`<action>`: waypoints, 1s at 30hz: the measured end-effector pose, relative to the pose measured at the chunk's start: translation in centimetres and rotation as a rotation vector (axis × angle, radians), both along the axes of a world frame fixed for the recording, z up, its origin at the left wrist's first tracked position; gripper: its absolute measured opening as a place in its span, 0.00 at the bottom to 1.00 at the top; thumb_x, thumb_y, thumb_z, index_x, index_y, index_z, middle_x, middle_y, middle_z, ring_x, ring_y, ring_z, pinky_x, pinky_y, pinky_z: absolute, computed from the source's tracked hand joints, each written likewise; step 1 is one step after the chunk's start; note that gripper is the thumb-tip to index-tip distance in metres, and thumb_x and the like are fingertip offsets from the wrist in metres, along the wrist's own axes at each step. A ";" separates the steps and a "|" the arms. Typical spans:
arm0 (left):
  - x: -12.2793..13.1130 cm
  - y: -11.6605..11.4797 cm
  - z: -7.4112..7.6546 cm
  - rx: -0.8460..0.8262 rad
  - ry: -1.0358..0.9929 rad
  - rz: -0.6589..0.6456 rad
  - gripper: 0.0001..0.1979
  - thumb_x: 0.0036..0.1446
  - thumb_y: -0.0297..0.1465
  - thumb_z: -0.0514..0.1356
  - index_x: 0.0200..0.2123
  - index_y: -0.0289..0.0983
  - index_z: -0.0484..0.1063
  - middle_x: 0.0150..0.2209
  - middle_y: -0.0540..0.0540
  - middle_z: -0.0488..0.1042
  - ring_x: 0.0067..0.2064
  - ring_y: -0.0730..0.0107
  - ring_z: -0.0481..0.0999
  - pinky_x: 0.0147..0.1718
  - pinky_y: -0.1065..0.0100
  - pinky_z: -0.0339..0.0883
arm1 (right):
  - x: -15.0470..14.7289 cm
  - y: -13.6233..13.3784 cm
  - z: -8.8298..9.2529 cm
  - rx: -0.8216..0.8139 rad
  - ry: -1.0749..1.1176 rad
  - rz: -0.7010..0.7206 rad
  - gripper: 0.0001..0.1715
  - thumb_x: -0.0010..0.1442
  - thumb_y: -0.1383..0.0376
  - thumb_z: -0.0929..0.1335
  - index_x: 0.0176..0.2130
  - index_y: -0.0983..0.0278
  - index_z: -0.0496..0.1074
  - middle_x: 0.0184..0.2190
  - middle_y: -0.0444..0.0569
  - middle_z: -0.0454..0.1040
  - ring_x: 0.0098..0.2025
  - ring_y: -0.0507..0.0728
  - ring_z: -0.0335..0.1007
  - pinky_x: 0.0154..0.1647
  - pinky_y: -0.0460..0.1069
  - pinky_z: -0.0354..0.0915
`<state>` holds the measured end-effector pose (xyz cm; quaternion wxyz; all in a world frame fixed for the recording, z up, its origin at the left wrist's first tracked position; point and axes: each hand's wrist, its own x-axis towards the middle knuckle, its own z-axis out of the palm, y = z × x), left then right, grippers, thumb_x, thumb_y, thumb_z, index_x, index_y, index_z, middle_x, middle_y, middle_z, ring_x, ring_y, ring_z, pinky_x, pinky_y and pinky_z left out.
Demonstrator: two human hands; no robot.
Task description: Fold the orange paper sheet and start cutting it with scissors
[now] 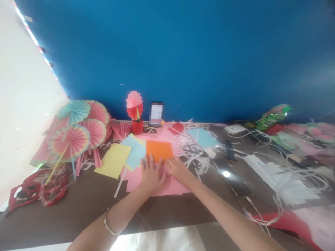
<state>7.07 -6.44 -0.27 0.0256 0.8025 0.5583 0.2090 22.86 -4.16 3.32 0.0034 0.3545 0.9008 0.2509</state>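
Step in hand, as judged: flattening a pink sheet [157,184] on the table [78,209]. Left hand [151,176] lies open, palm down on it; right hand [178,169] presses beside it, fingers spread, gripping nothing. An orange sheet [159,150] touches the fingertips beyond. Next move needs firm, even pressure

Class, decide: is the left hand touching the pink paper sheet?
Touching. The head view shows the left hand pressed flat on the pink paper sheet, with no gap visible.
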 end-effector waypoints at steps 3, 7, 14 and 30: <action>-0.6 0.8 0.9 0.030 0.023 -0.029 0.21 0.60 0.36 0.48 0.54 0.39 0.64 0.57 0.37 0.63 0.62 0.46 0.54 0.56 0.36 0.39 | 0.5 0.4 0.2 0.008 0.014 0.023 0.16 0.56 0.81 0.58 0.31 0.68 0.70 0.25 0.49 0.67 0.31 0.56 0.61 0.39 0.53 0.55; -1.5 1.7 2.7 0.017 0.119 -0.165 0.17 0.58 0.21 0.47 0.44 0.39 0.70 0.47 0.44 0.73 0.58 0.57 0.62 0.59 0.43 0.42 | 0.7 0.6 0.8 -0.027 0.095 -0.005 0.15 0.57 0.79 0.58 0.29 0.66 0.68 0.26 0.48 0.67 0.31 0.56 0.61 0.41 0.53 0.54; -1.8 2.6 4.0 -0.061 0.230 -0.236 0.14 0.56 0.19 0.49 0.42 0.32 0.69 0.41 0.41 0.74 0.48 0.61 0.71 0.56 0.52 0.54 | -0.4 1.4 -0.7 -0.054 0.333 0.071 0.16 0.59 0.78 0.57 0.35 0.67 0.69 0.29 0.49 0.70 0.32 0.55 0.62 0.42 0.52 0.55; -3.3 3.5 4.2 0.024 -0.012 -0.316 0.20 0.58 0.21 0.48 0.50 0.42 0.68 0.47 0.48 0.74 0.51 0.66 0.69 0.57 0.58 0.51 | 0.0 3.2 -1.1 -0.020 0.563 0.271 0.14 0.61 0.72 0.58 0.27 0.65 0.67 0.23 0.46 0.66 0.29 0.53 0.58 0.37 0.51 0.56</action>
